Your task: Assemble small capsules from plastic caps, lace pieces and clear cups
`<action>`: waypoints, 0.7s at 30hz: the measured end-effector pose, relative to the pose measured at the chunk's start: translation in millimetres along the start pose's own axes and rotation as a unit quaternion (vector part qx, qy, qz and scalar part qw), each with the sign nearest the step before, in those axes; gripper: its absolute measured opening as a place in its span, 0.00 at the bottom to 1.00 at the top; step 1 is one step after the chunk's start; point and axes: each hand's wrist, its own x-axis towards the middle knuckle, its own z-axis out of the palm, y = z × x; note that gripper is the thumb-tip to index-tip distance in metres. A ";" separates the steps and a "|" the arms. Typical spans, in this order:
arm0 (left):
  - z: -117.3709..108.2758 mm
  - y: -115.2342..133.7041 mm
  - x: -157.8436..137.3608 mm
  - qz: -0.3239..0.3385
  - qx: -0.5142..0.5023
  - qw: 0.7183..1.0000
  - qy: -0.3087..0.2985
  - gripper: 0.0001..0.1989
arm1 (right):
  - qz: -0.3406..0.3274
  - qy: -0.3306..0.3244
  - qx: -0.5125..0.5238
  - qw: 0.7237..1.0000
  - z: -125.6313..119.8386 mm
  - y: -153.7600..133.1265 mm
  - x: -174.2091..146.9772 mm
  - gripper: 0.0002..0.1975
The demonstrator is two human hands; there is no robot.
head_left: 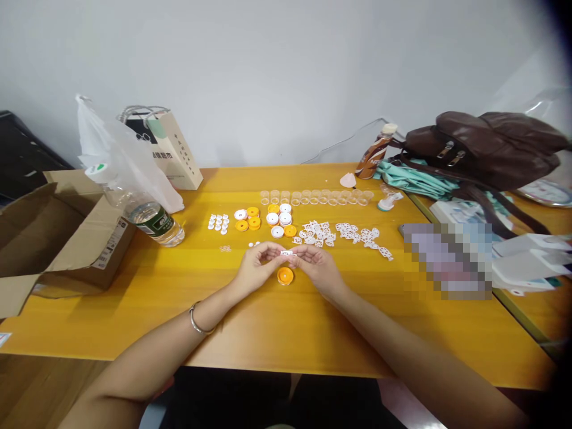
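Note:
Between the fingertips of my left hand (pixel 260 262) and my right hand (pixel 318 268) is a small white openwork plastic piece (pixel 286 253). Both hands are closed in a pinch on it, just above the table. Right below them lies an orange round cap-like part (pixel 285 275). Past my fingers sit groups of orange and white round parts (pixel 285 219). To their right is a spread of white lattice pieces (pixel 318 233), much like the one I hold. Small white knobbed parts (pixel 218 223) stand in rows on the left.
A row of clear plastic cups (pixel 315 197) stands behind the parts. At left are a cardboard box (pixel 84 238), a water bottle (pixel 154 223) and a paper bag (pixel 179 149). A drink bottle (pixel 374 154), a brown leather bag (pixel 487 143) and a blurred-out flat object (pixel 447 259) are at right.

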 end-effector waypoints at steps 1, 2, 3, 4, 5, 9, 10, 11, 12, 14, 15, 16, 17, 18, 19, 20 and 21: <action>-0.4 0.2 0.5 -0.002 -0.003 1.000 0.002 0.10 | -0.009 -0.002 -0.018 1.000 -1.0 -0.2 0.0 0.11; -1.3 0.4 1.1 -0.003 -0.005 1.000 0.007 0.10 | -0.021 -0.003 -0.042 0.999 -2.4 -0.5 -0.3 0.11; -2.7 0.5 1.9 -0.004 -0.005 1.000 0.014 0.10 | -0.037 -0.004 -0.075 0.996 -4.3 -0.6 -0.9 0.12; -4.5 0.4 2.8 -0.004 -0.005 1.000 0.025 0.10 | -0.058 -0.006 -0.118 0.991 -6.4 -0.6 -1.9 0.15; -6.6 0.1 3.8 -0.005 -0.007 0.999 0.037 0.10 | -0.081 -0.013 -0.171 0.982 -8.4 -0.4 -3.2 0.18; -15.0 -2.1 7.1 -0.014 -0.029 0.998 0.061 0.11 | -0.153 -0.088 -0.373 0.911 -13.1 3.5 -7.2 0.28; -16.4 -2.6 7.1 -0.012 -0.030 0.998 0.059 0.11 | -0.162 -0.103 -0.401 0.896 -13.2 5.0 -7.1 0.25; -17.4 -2.9 6.8 -0.006 -0.023 0.998 0.053 0.11 | -0.169 -0.111 -0.421 0.884 -13.2 6.5 -6.5 0.21; -18.1 -3.0 6.0 0.004 -0.010 0.999 0.046 0.10 | -0.174 -0.113 -0.434 0.877 -13.2 7.9 -5.5 0.17; -18.5 -2.8 3.7 0.037 0.039 0.998 0.020 0.09 | -0.183 -0.102 -0.446 0.870 -13.7 10.3 -2.7 0.12; -18.2 -2.5 2.3 0.057 0.069 0.996 0.005 0.09 | -0.186 -0.095 -0.448 0.869 -14.1 11.3 -1.4 0.11; -17.8 -2.4 1.0 0.077 0.098 0.992 -0.009 0.09 | -0.189 -0.089 -0.447 0.870 -14.6 12.1 -0.1 0.11; -17.1 -2.4 -0.3 0.096 0.125 0.987 -0.023 0.09 | -0.193 -0.085 -0.445 0.870 -15.1 12.8 0.8 0.11; -16.2 -2.7 -1.3 0.114 0.148 0.982 -0.035 0.09 | -0.196 -0.082 -0.442 0.872 -15.6 13.6 1.5 0.11; -15.2 -3.2 -2.0 0.128 0.165 0.977 -0.045 0.10 | -0.199 -0.081 -0.439 0.873 -15.9 14.2 2.0 0.11; -14.2 -3.8 -2.5 0.137 0.178 0.973 -0.051 0.10 | -0.202 -0.080 -0.436 0.873 -16.1 14.9 2.3 0.11; -13.3 -4.6 -2.7 0.143 0.187 0.970 -0.055 0.11 | -0.205 -0.080 -0.434 0.873 -16.1 15.4 2.5 0.11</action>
